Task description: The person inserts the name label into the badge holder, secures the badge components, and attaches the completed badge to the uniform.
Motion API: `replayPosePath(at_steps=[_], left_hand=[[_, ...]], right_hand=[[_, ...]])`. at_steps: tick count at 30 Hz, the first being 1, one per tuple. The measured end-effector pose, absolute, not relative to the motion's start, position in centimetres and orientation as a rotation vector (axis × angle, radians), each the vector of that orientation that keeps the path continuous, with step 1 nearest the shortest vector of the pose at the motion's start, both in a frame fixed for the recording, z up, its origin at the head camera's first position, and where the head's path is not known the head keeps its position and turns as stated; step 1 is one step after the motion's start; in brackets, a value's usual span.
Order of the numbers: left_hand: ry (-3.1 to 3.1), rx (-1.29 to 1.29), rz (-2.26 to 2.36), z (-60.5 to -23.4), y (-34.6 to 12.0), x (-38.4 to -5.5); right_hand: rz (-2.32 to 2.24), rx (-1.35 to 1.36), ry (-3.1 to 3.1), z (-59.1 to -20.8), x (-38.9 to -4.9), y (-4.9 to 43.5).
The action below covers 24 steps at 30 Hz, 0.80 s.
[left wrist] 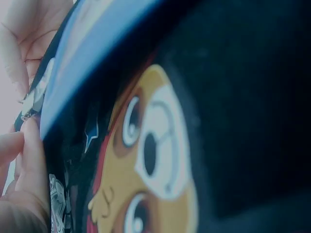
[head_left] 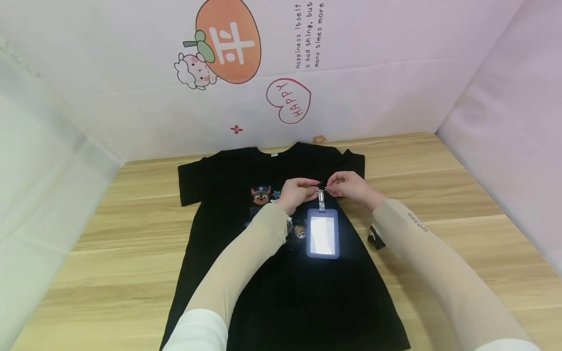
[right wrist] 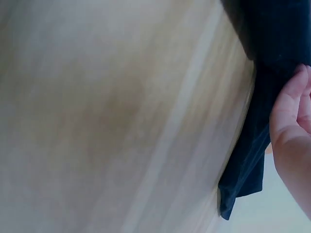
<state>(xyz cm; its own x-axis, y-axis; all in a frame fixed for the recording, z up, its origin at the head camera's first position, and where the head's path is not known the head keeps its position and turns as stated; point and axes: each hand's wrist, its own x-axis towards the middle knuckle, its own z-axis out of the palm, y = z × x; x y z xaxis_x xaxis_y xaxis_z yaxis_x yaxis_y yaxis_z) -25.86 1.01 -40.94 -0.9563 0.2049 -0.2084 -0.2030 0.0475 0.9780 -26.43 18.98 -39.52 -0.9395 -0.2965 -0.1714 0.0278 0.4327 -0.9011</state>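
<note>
A black T-shirt with cartoon dog prints lies spread on the table. On its upper right chest lies a blue-framed badge holder with a strap and metal clip. My left hand pinches the left side of the clip's top, where a thin pin-like end sticks up. From the right, my right hand pinches the other side, its fingertips close over the shirt. In the left wrist view both hands meet at the clip. The right wrist view shows my right hand beside the black fabric.
The shirt lies on a wood-grain table. A white printed cloth hangs behind, with pale cloth at both sides. A small black-and-white item shows under my right forearm.
</note>
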Motion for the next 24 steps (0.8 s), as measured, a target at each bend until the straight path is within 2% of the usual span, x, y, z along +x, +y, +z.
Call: replayPosePath(at_steps=[24], left_hand=[[2.207, 0.108, 1.822, -40.27, 0.79, -25.96]], right_hand=[[-1.569, -0.177, 2.442, -39.64, -26.53, 18.14]])
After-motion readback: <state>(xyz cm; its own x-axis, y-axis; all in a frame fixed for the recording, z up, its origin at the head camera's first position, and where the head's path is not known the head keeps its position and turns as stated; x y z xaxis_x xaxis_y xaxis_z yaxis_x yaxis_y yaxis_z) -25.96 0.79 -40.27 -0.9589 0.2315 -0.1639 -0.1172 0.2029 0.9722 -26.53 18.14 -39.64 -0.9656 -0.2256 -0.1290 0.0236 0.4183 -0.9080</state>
